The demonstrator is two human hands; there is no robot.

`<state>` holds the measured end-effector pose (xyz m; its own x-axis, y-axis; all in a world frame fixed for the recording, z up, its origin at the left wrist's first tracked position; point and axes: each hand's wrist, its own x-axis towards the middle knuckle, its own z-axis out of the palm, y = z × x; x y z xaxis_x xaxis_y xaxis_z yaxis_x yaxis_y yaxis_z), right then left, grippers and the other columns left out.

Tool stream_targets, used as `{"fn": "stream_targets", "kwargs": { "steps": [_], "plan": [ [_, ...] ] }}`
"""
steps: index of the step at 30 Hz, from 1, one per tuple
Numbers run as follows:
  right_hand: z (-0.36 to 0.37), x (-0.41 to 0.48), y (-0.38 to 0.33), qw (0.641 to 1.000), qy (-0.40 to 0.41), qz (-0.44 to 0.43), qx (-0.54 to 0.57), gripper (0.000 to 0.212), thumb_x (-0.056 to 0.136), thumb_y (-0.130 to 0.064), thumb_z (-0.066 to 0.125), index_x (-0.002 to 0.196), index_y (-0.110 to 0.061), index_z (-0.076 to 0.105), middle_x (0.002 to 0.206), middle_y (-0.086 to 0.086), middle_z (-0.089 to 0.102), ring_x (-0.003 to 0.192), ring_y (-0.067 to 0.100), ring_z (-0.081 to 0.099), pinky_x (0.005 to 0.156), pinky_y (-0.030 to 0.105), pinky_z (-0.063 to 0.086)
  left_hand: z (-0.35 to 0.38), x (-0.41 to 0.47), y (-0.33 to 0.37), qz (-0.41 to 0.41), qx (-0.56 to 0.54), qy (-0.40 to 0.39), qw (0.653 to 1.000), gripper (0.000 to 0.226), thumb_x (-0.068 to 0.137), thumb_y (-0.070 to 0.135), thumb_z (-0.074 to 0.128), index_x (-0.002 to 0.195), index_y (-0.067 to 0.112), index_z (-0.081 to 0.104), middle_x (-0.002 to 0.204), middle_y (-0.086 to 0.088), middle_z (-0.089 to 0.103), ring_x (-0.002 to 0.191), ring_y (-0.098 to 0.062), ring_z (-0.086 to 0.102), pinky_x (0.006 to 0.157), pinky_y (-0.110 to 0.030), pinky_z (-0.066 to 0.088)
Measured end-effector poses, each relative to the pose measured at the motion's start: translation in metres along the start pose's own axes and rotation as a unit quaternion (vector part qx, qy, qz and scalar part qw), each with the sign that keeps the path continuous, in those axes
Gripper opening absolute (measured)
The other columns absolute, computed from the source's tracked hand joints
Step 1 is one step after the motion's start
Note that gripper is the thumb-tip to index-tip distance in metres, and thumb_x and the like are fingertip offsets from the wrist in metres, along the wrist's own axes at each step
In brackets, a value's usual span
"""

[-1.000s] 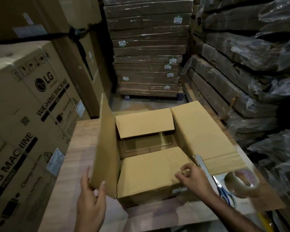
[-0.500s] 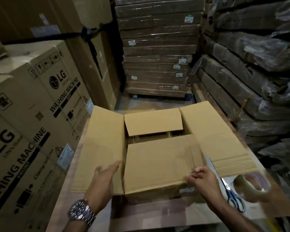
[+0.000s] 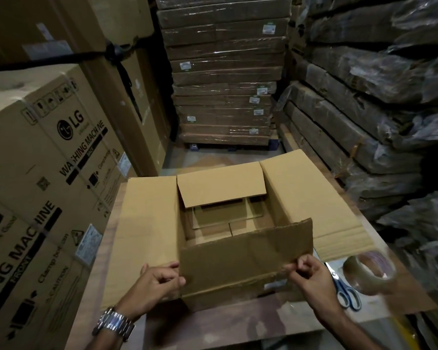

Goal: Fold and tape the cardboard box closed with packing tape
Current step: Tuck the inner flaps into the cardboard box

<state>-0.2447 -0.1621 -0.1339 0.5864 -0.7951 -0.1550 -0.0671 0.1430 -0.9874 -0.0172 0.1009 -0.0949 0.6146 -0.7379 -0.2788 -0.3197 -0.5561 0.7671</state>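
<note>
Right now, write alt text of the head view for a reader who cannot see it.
Two hands hold the near flap of an open cardboard box upright, the left hand gripping its left edge, the right hand pinching its right edge. A tape roll and scissors lie to the box's right.

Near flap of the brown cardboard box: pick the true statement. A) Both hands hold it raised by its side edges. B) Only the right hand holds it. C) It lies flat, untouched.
A: the left hand and the right hand each pinch a side edge of the near brown cardboard flap, which stands raised, not flat.
</note>
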Motion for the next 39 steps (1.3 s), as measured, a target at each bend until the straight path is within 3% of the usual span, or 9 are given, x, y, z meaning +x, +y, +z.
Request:
{"fn": "stream_targets", "kwargs": {
  "steps": [7, 13, 17, 19, 21, 26, 32, 36, 39],
  "plan": [
    [-0.004, -0.006, 0.010, 0.999, 0.024, -0.040, -0.027, 0.029, 0.075, 0.028, 0.057, 0.065, 0.003, 0.047, 0.063, 0.010, 0.068, 0.071, 0.009, 0.070, 0.064, 0.015, 0.053, -0.006, 0.002, -0.003, 0.026, 0.007, -0.047, 0.999, 0.067, 0.033, 0.093, 0.061, 0.052, 0.029, 0.064, 0.092, 0.038, 0.065, 0.117, 0.023, 0.042, 0.112, -0.040, -0.014],
    [-0.008, -0.012, 0.019, 0.995, 0.062, -0.065, -0.054, 0.022, 0.076, 0.023, 0.063, 0.067, 0.007, 0.052, 0.057, 0.004, 0.059, 0.059, 0.008, 0.057, 0.060, 0.015, 0.049, -0.010, 0.007, -0.013, 0.043, -0.004, -0.108, 0.993, 0.050, 0.040, 0.084, 0.068, 0.064, 0.040, 0.072, 0.101, 0.027, 0.070, 0.129, 0.024, 0.025, 0.109, -0.045, -0.022],
    [-0.007, -0.016, 0.024, 0.996, 0.042, -0.064, -0.052, 0.028, 0.076, 0.027, 0.060, 0.066, 0.004, 0.047, 0.065, 0.012, 0.069, 0.065, 0.015, 0.069, 0.063, 0.016, 0.053, -0.004, 0.010, -0.019, 0.026, -0.064, -0.061, 0.996, 0.053, 0.055, 0.068, 0.070, 0.060, 0.016, 0.067, 0.099, 0.014, 0.074, 0.120, 0.022, 0.041, 0.113, -0.040, -0.016],
    [-0.004, -0.019, 0.024, 0.995, 0.020, -0.069, -0.062, 0.028, 0.076, 0.028, 0.058, 0.066, 0.003, 0.047, 0.069, 0.017, 0.070, 0.068, 0.020, 0.071, 0.064, 0.018, 0.053, 0.002, 0.014, -0.025, 0.023, -0.086, -0.024, 0.996, 0.049, 0.068, 0.068, 0.064, 0.058, 0.020, 0.063, 0.079, 0.014, 0.072, 0.100, -0.002, 0.065, 0.115, -0.058, 0.008],
    [0.000, -0.023, 0.024, 0.993, -0.012, -0.082, -0.084, 0.029, 0.075, 0.027, 0.060, 0.067, 0.001, 0.050, 0.070, 0.016, 0.071, 0.069, 0.020, 0.070, 0.063, 0.021, 0.053, 0.011, 0.018, -0.027, 0.018, -0.072, 0.043, 0.996, 0.053, 0.072, 0.070, 0.061, 0.055, 0.020, 0.055, 0.055, 0.017, 0.050, 0.055, -0.010, 0.055, 0.089, -0.040, 0.035],
    [0.007, -0.030, 0.024, 0.971, -0.085, -0.134, -0.181, 0.039, 0.075, 0.012, 0.069, 0.067, -0.024, 0.057, 0.070, 0.003, 0.071, 0.069, 0.020, 0.071, 0.063, 0.036, 0.055, 0.020, 0.028, -0.018, 0.014, 0.044, 0.154, 0.987, 0.039, 0.087, 0.034, 0.066, 0.052, 0.024, 0.052, 0.044, 0.011, 0.040, 0.045, -0.005, 0.038, 0.069, -0.032, 0.027],
    [0.047, -0.036, 0.015, 0.896, -0.191, -0.253, -0.311, 0.012, 0.078, -0.026, 0.070, 0.077, -0.028, 0.058, 0.067, -0.018, 0.057, 0.064, -0.004, 0.050, 0.058, 0.011, 0.040, 0.013, 0.017, -0.026, -0.008, -0.181, 0.022, 0.983, 0.042, 0.055, 0.057, 0.077, 0.054, 0.018, 0.062, 0.055, 0.009, 0.051, 0.055, -0.004, 0.044, 0.054, -0.021, 0.035],
    [0.093, -0.039, 0.019, 0.797, -0.290, -0.304, -0.434, 0.021, 0.083, -0.044, 0.053, 0.085, -0.024, 0.060, 0.080, -0.006, 0.068, 0.079, 0.013, 0.059, 0.069, 0.021, 0.046, 0.011, 0.020, -0.043, -0.019, -0.204, 0.014, 0.979, 0.029, 0.061, 0.041, 0.088, 0.061, 0.014, 0.074, 0.078, 0.000, 0.075, 0.103, -0.002, 0.061, 0.085, -0.010, 0.042],
    [0.130, -0.044, 0.023, 0.707, -0.275, -0.359, -0.544, 0.036, 0.079, -0.053, 0.044, 0.077, -0.023, 0.065, 0.071, -0.004, 0.069, 0.067, 0.018, 0.067, 0.054, 0.021, 0.050, 0.012, 0.019, -0.046, -0.021, -0.198, 0.012, 0.980, 0.051, 0.047, 0.065, 0.083, 0.061, 0.017, 0.074, 0.085, -0.005, 0.076, 0.109, 0.008, 0.057, 0.088, -0.006, 0.038]
  ]
}}
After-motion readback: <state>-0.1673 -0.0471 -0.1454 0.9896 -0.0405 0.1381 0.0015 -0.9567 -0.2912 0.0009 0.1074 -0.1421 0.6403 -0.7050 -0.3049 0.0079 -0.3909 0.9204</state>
